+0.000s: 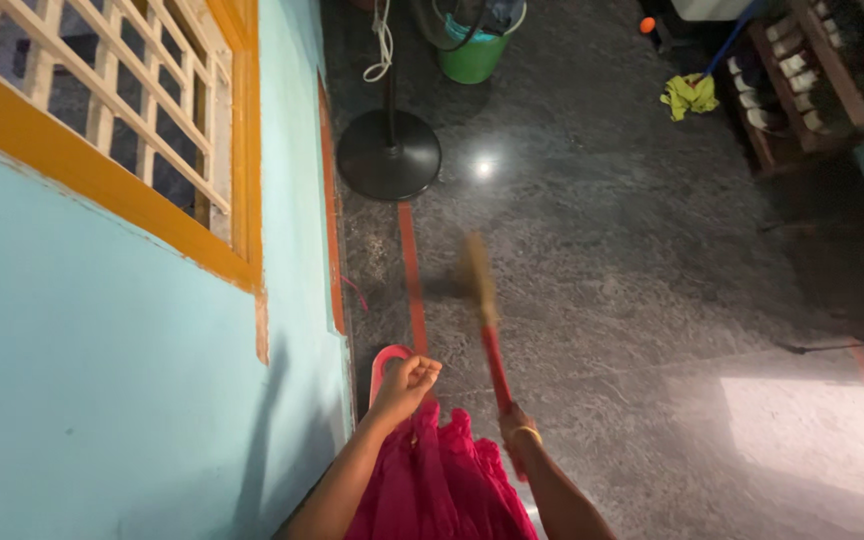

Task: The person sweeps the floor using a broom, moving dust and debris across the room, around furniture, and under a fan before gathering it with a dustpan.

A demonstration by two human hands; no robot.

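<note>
My right hand grips the red handle of a broom; its straw-coloured brush end is blurred and reaches forward over the dark speckled floor. My left hand is closed around the red handle of a dustpan, held low beside the turquoise wall. Red cloth hangs below both hands and hides most of the dustpan.
A black round fan base with a white cord stands ahead by the wall. Behind it is a green bucket. A mop with a yellow-green head lies at the far right near a wooden rack. A yellow-framed window is at upper left.
</note>
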